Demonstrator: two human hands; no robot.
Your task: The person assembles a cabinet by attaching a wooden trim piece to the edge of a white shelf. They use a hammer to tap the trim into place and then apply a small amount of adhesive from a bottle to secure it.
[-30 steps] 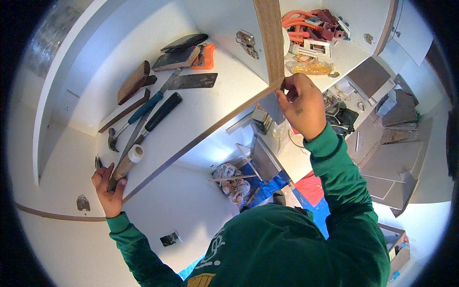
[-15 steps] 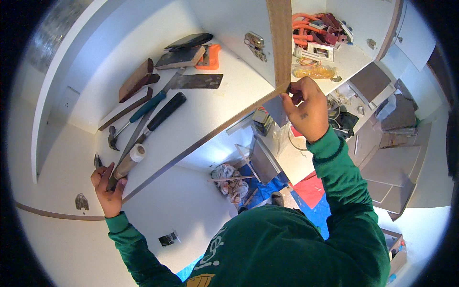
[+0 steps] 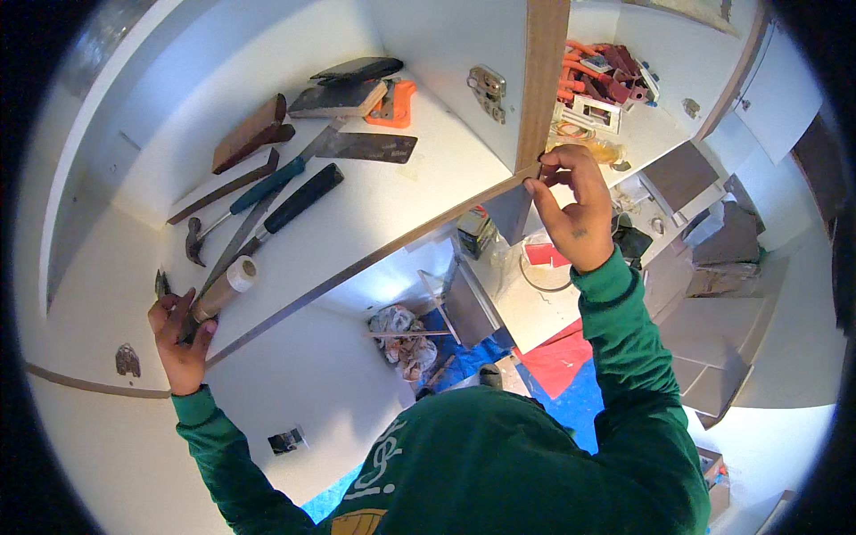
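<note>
My left hand (image 3: 181, 343) is closed near the shelf's front left, with its fingers around something dark, mostly hidden, at the near end of a pale roll (image 3: 239, 275). My right hand (image 3: 580, 214) pinches the brown edging strip (image 3: 528, 174) at the shelf's front edge, beside the upright partition (image 3: 542, 80). On the white shelf (image 3: 357, 201) lie a claw hammer (image 3: 259, 198), a black-handled tool (image 3: 303, 198), a long metal strip (image 3: 236, 241), a flat dark blade (image 3: 370, 146) and pliers-like tips (image 3: 161, 283) by my left fingers.
Wooden blocks (image 3: 254, 135) and an orange plastic piece (image 3: 401, 105) lie deeper on the shelf. Past the partition are orange tubes (image 3: 575, 80) and a white frame (image 3: 596, 114). Below are a red sheet (image 3: 557, 361), blue sheeting (image 3: 575, 401) and crumpled bags (image 3: 401, 343).
The view has shifted slightly, so the shelf and the left hand appear farther left. Both hands stay at about the same spots, and more of the strip's end shows at my right fingertips.
</note>
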